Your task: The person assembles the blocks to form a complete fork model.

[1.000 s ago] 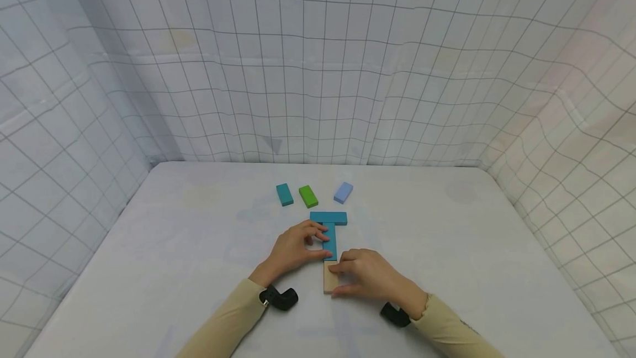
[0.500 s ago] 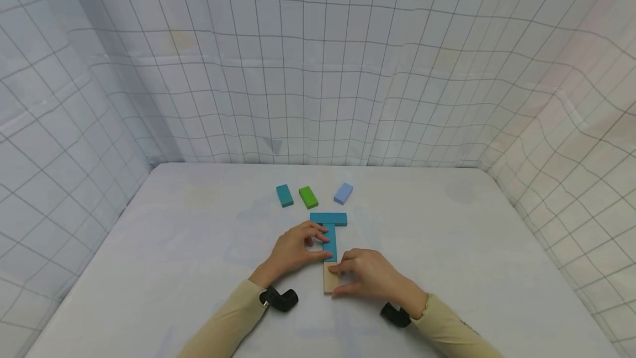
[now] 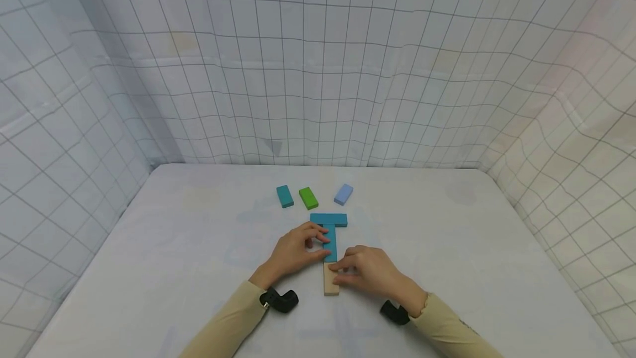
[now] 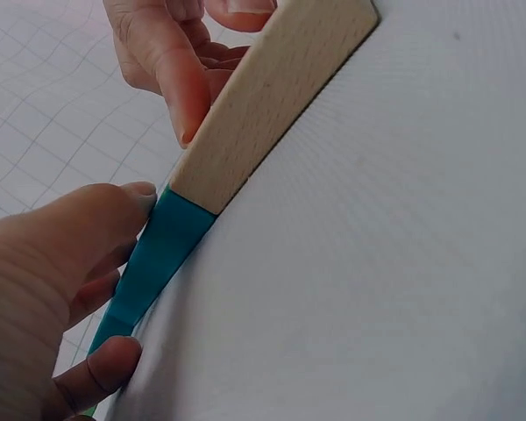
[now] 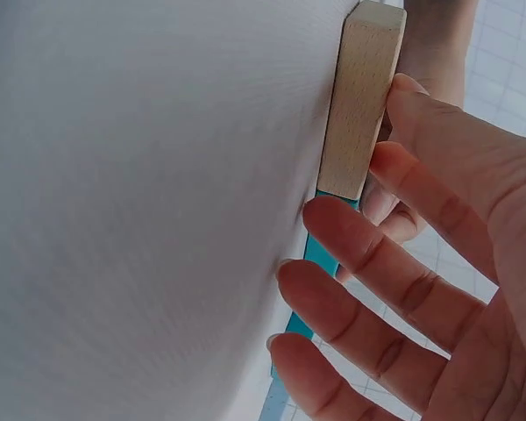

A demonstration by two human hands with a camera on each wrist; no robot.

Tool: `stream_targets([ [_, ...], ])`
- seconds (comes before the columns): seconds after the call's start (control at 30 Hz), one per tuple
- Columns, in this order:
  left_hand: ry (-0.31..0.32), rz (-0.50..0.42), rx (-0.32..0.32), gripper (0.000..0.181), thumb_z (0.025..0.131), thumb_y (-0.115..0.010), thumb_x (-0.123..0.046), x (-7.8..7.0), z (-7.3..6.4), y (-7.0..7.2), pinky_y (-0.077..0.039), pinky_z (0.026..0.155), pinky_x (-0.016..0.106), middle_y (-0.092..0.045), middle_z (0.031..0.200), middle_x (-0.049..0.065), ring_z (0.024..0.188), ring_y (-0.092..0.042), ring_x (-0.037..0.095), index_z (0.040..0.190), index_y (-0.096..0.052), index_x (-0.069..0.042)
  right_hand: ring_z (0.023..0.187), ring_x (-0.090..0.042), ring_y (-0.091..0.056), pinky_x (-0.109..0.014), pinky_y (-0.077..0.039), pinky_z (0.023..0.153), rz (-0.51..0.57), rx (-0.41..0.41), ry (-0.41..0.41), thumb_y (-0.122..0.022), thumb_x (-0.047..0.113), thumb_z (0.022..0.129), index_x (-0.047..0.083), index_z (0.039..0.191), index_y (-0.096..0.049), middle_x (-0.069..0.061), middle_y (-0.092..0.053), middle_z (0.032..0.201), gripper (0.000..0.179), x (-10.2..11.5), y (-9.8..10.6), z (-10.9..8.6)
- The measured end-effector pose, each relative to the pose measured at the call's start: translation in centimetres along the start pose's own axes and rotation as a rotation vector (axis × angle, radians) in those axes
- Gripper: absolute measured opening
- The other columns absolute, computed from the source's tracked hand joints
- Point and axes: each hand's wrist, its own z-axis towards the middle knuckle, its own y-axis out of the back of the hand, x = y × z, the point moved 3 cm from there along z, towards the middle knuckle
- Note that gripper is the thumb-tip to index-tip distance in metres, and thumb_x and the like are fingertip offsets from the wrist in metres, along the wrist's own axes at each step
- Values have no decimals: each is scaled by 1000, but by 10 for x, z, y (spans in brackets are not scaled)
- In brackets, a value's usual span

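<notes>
A blue block (image 3: 329,242) lies lengthwise on the table, its far end against a blue crosswise block (image 3: 328,219). Against its near end, in line, is a plain wooden block (image 3: 331,286). My left hand (image 3: 294,253) rests its thumb and fingertips on the lengthwise blue block; in the left wrist view its thumb (image 4: 136,195) is at the upper edge, near the joint. My right hand (image 3: 371,270) touches the wooden block with thumb and index finger. In the right wrist view the thumb (image 5: 408,88) lies at its upper edge, and the other fingers extend loosely.
Beyond the crosswise block lie a teal block (image 3: 285,196), a green block (image 3: 308,198) and a pale blue block (image 3: 343,194). The white table (image 3: 199,225) meets grid-patterned curtains (image 3: 318,98) at the back and sides.
My right thumb has moved from the wooden block's near end a little farther up along it, and the hand has shifted slightly away from me. The left hand and the blocks stay put.
</notes>
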Motion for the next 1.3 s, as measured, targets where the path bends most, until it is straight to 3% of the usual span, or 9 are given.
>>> stream_targets([
  [0.2, -30, 31, -2, 12, 91, -65, -21, 0, 0, 3, -46, 64, 23, -59, 119, -10, 76, -53, -1, 101, -72, -22, 69, 1, -52, -16, -40, 55, 18, -11, -7, -72, 40, 82, 26, 106, -75, 14, -63, 85, 28, -1, 1, 1],
  [0.37, -28, 74, 48, 27, 85, -62, -13, -1, -5, 8, -45, 67, 26, -57, 126, -10, 87, -56, 5, 109, -71, -22, 68, 1, -51, -15, -39, 55, 40, -20, 9, -71, 39, 83, 26, 106, -75, 13, -63, 83, 26, -2, 0, 2],
  [0.57, -36, 152, 118, 37, 84, -66, -42, -5, -10, 9, -45, 75, 33, -51, 134, -8, 107, -52, 15, 116, -68, -24, 67, 0, -51, -16, -40, 55, 39, -21, 20, -70, 38, 85, 25, 104, -75, 13, -63, 82, 24, -2, -2, 3],
  [0.8, -24, 172, 147, 68, 70, -64, -73, -5, -11, 5, -43, 89, 38, -46, 136, -12, 114, -47, 16, 120, -62, -26, 67, 1, -47, -16, -39, 55, 44, -2, 4, -69, 30, 88, 26, 105, -75, 18, -59, 82, 18, -5, -3, 1],
  [1.0, -52, 198, 137, 73, 67, -62, -78, -6, -10, 1, -42, 88, 35, -44, 134, -12, 112, -47, 14, 118, -59, -26, 67, 0, -45, -18, -39, 56, 58, 8, -1, -67, 12, 88, 25, 109, -74, 14, -59, 84, 26, -7, -1, -1],
  [1.3, -51, 223, 114, 70, 68, -63, -76, -10, -10, 0, -42, 85, 34, -45, 133, -11, 105, -48, 14, 117, -58, -25, 68, -1, -44, -19, -39, 57, 76, 25, 7, -62, 8, 90, 27, 113, -72, 14, -58, 86, 31, -8, 2, -4],
])
